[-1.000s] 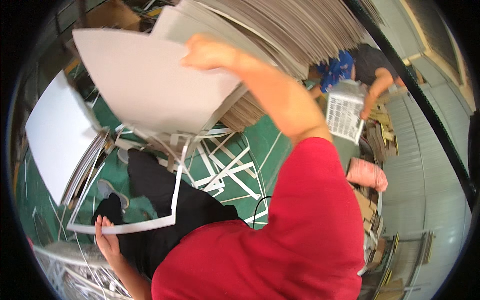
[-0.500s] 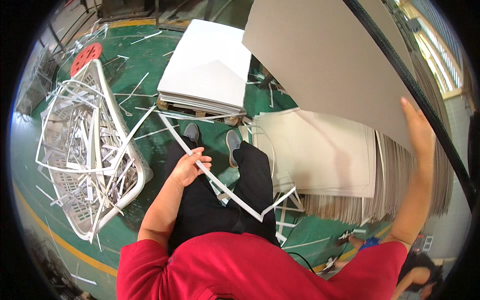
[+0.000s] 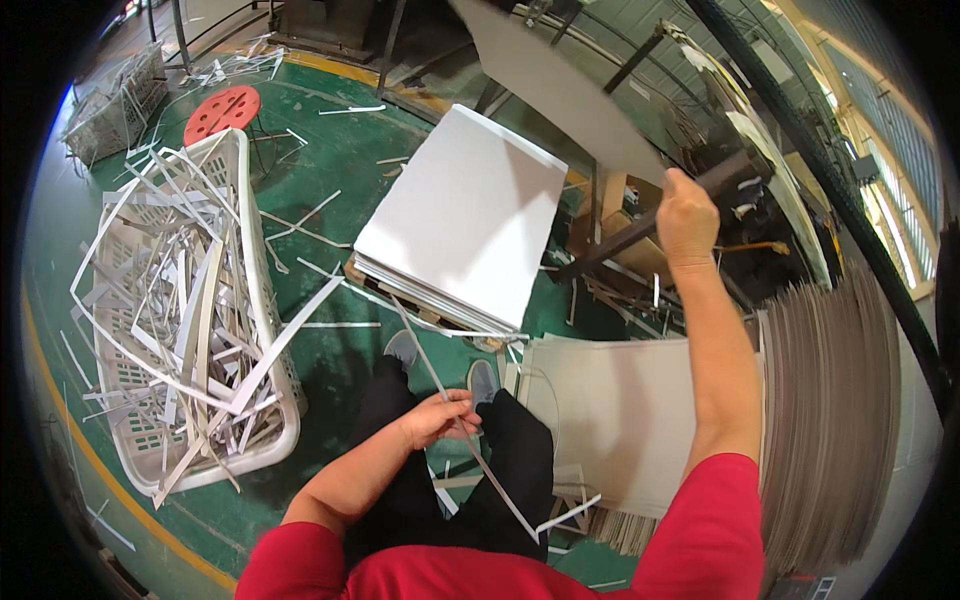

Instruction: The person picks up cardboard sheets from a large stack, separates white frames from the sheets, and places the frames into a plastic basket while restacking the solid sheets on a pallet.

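Observation:
My left hand [image 3: 440,418] is closed around a long, thin cardboard strip [image 3: 512,503], which bends sharply near its lower end. It hangs in front of my legs. My right hand [image 3: 688,218] is raised at arm's length and grips the near corner of a large grey cardboard sheet [image 3: 565,90]. That sheet is tilted in the air beyond the hand, and its far part runs out of view at the top. Left of it lies a stack of white-faced sheets [image 3: 460,215] on a wooden pallet. Close on my right is a lower pile of grey-beige sheets [image 3: 620,410].
A white plastic basket [image 3: 287,425] heaped with offcut strips stands at my left, with a red stool [image 3: 225,112] behind it. More sheets [image 3: 825,420] are stacked at far right, beside a dark bar [image 3: 800,130]. Loose strips litter the green floor [image 3: 320,255]. Machinery stands ahead.
My right hand has carried the grey sheet forward and left, off the pile on the right. The left hand, still holding the strip, has shifted right and nearer. The view has also turned.

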Available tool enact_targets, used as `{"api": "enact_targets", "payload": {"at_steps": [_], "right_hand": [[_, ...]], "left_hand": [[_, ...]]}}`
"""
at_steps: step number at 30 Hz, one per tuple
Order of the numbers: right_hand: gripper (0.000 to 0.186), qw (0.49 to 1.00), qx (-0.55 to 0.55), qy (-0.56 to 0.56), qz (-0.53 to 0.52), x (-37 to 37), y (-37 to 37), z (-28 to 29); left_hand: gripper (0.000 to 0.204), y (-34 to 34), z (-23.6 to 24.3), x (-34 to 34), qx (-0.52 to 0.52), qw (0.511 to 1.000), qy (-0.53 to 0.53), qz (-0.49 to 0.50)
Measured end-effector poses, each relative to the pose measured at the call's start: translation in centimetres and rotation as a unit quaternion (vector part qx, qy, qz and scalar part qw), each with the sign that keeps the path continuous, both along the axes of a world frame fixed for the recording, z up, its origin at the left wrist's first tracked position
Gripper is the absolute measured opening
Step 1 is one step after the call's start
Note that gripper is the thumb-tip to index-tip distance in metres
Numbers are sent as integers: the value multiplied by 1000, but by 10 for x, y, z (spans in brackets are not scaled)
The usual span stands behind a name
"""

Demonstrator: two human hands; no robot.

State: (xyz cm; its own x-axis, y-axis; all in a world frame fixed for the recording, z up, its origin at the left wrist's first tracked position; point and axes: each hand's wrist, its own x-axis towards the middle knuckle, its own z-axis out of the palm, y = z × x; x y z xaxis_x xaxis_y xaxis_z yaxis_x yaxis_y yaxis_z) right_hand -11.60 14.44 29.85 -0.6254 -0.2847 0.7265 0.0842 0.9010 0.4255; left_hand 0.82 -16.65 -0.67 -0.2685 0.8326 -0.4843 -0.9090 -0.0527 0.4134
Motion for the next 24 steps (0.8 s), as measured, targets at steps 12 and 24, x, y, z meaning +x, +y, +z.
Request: {"api": "enact_targets", "payload": {"at_steps": [12,24], "right_hand": [[17,970,-111,-197,86,-66,-7,-314],[36,915,-216,-329,89,-31,-22,-441]], "left_hand": [[49,44,-8,-44,-31,999,1,12],[47,49,-8,-50,-56,998,-29,8]]}}
